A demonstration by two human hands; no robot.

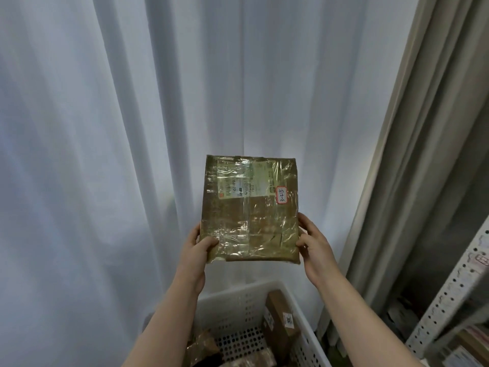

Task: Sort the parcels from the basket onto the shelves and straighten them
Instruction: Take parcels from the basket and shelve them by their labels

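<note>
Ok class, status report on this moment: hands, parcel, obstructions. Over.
Left hand and right hand grip taped parcel by lower sides. Parcel upright above white basket. Shelf at right, nothing visibly blocking.

Arms raised; left grip (197, 251) and right grip (315, 251) (thumbs frontward) pinch parcel (248, 207).

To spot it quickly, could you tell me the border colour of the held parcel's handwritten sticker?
Red border, white sticker; clearest in the head view.

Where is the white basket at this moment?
Head view, bottom centre: the white basket stands below the taped parcel held by the left hand and right hand, with the metal shelf to its right.
</note>
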